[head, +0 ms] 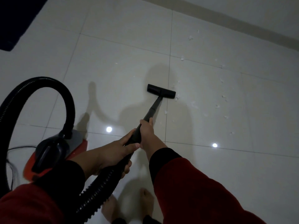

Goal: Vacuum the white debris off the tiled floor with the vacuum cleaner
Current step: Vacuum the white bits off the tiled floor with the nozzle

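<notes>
Red sleeves [194, 188] fill the foreground, bare feet [146, 202] below. Left hand [113, 152] wrapped around the black wand [152, 110] near the ribbed hose [100, 186]; right hand [147, 133] grips the wand further down. Floor head [161, 91] flat on the tiled floor [123, 46]. White debris [224, 97] scattered right of the head, some just beside it. Red vacuum cleaner [53, 152] at left.
</notes>
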A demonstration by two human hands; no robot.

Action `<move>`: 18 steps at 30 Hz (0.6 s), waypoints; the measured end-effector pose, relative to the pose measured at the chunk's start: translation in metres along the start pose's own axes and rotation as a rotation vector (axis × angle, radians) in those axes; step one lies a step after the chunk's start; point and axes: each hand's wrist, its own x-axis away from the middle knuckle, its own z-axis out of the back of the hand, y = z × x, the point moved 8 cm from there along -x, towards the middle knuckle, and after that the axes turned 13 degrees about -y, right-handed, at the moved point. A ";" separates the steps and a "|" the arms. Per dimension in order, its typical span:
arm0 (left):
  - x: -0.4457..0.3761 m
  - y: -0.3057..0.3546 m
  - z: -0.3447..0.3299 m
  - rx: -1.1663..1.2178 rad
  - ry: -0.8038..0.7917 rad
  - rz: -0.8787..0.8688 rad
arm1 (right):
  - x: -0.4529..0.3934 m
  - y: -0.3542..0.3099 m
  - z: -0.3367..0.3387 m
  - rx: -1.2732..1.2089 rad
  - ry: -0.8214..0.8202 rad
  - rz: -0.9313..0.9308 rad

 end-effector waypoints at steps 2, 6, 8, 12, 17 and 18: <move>0.000 -0.006 -0.007 -0.003 0.001 -0.009 | 0.003 0.006 0.005 0.010 -0.021 -0.015; 0.012 -0.017 -0.027 -0.022 0.030 0.005 | 0.013 0.019 0.019 0.021 -0.021 -0.044; 0.023 -0.021 -0.039 -0.039 0.037 0.033 | 0.022 0.026 0.025 -0.035 -0.033 -0.049; 0.040 -0.027 -0.058 -0.084 0.046 0.078 | 0.044 0.039 0.031 -0.102 -0.052 -0.072; 0.051 -0.041 -0.071 -0.072 0.059 0.110 | 0.062 0.054 0.035 -0.133 -0.041 -0.092; 0.053 -0.045 -0.072 -0.073 0.058 0.114 | 0.064 0.059 0.036 -0.145 -0.040 -0.091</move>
